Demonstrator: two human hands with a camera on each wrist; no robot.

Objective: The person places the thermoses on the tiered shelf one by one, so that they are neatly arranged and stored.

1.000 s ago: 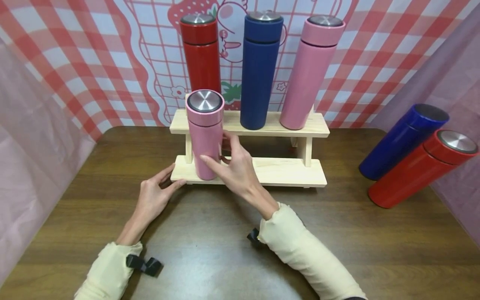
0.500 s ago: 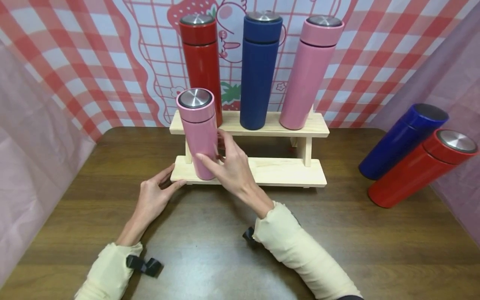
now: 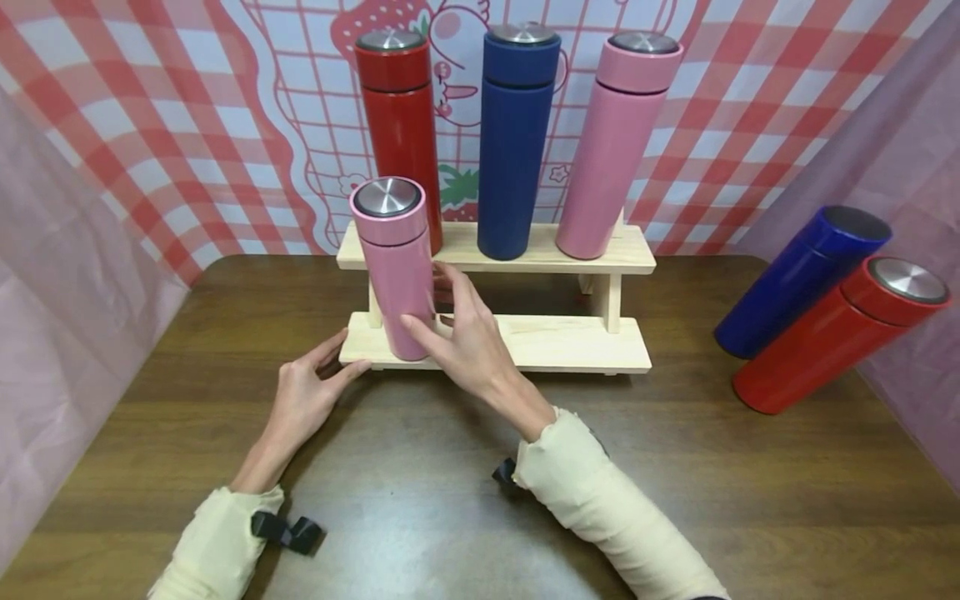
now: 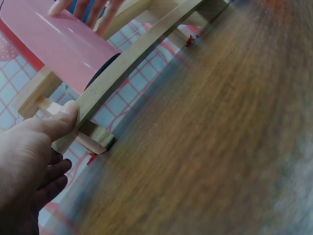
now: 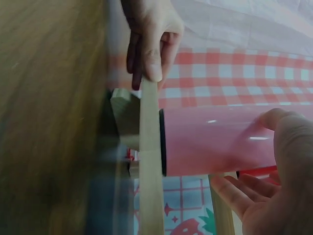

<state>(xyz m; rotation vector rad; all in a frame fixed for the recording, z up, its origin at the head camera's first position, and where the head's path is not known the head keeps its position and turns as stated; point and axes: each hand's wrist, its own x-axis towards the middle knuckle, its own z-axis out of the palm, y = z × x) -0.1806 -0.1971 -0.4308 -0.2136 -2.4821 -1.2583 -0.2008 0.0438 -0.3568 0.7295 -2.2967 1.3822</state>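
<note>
A pink thermos bottle (image 3: 393, 275) with a steel-topped lid stands at the left end of the lower step of a two-step wooden shelf (image 3: 570, 342). My right hand (image 3: 468, 342) holds it low from the right, thumb on the front and fingers round the far side. In the right wrist view, the bottle's dark base (image 5: 163, 142) is right at the step's surface. My left hand (image 3: 307, 392) pinches the left end of that step; in the left wrist view its thumb (image 4: 66, 115) presses the front edge of the wood.
On the upper step stand a red bottle (image 3: 401, 125), a navy bottle (image 3: 517, 158) and another pink bottle (image 3: 618, 150). To the right, a blue bottle (image 3: 798, 283) and a red bottle (image 3: 832, 337) stand on the brown table (image 3: 420, 517). A checked cloth (image 3: 810, 108) hangs behind.
My right hand has shifted the front pink bottle slightly left along the lower step, showing more of the red bottle behind. The left hand stays on the shelf end.
</note>
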